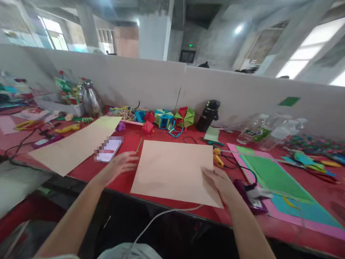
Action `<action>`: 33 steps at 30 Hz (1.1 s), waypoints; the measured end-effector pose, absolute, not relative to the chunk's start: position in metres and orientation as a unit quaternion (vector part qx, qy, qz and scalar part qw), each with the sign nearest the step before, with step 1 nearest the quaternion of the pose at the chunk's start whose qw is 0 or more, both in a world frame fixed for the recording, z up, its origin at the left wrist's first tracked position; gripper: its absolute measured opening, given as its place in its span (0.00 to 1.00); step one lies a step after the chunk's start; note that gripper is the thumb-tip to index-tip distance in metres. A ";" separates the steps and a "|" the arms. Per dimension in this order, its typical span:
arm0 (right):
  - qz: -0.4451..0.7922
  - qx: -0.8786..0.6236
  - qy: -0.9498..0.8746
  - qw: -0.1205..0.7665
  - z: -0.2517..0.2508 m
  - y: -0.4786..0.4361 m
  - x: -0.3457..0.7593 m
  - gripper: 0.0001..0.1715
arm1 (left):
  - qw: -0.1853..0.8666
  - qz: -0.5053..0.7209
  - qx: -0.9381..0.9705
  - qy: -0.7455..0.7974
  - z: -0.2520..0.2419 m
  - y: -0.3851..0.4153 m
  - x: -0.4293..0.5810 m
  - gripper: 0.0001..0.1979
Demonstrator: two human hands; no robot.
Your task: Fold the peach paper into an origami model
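Note:
A tan sheet of paper [175, 169] lies flat on the red table [126, 180] in front of me. My right hand [219, 183] rests on the sheet's right edge near its front corner, fingers pressed on the paper. My left hand [120, 165] hovers just left of the sheet, fingers spread and blurred by motion, holding nothing. A phone [109, 149] lies on the table just beyond my left hand.
A second tan sheet [72, 145] lies at left. Green, teal and pink sheets [272, 180] lie at right beside a purple tool [249, 194] and yellow-handled scissors [218, 158]. Folded paper models [172, 118], a black bottle [207, 115] and plastic bottles [256, 131] line the partition.

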State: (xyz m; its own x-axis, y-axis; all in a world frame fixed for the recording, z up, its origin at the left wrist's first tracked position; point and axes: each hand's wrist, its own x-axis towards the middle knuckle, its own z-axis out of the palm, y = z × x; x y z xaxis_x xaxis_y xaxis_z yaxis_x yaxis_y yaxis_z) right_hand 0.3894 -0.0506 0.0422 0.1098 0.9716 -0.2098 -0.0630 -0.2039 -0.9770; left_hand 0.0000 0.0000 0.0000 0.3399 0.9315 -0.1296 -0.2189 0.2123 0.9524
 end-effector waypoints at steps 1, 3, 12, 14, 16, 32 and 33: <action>0.532 -0.565 -0.409 0.480 0.042 -0.048 0.392 0.18 | 0.670 0.416 0.480 0.385 0.002 0.004 0.018 0.34; 0.528 -0.567 -0.421 0.471 0.043 -0.043 0.397 0.19 | 0.639 0.426 0.504 0.396 0.006 0.013 0.050 0.36; 0.492 -0.538 -0.453 0.512 0.045 -0.022 0.419 0.19 | 0.645 0.475 0.454 0.389 0.029 0.087 0.102 0.19; 0.492 -0.516 -0.448 0.540 0.044 -0.020 0.417 0.21 | 0.665 0.462 0.451 0.375 0.036 0.098 0.104 0.15; 0.486 -0.512 -0.440 0.555 0.043 -0.020 0.414 0.21 | 0.682 0.443 0.452 0.366 0.038 0.101 0.105 0.16; 0.409 -0.564 -0.388 0.603 0.060 -0.044 0.413 0.23 | 0.648 0.426 0.530 0.342 0.015 0.082 0.117 0.25; 0.421 -0.557 -0.392 0.599 0.061 -0.045 0.413 0.24 | 0.650 0.426 0.533 0.335 0.015 0.082 0.117 0.25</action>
State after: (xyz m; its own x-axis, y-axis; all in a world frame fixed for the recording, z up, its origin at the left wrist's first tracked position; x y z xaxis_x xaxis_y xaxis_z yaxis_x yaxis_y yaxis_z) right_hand 0.4127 -0.0449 0.0611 0.3378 0.9412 0.0014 -0.0682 0.0260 -0.9973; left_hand 0.1166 0.0822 0.0151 0.4136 0.9103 0.0184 -0.1974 0.0699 0.9778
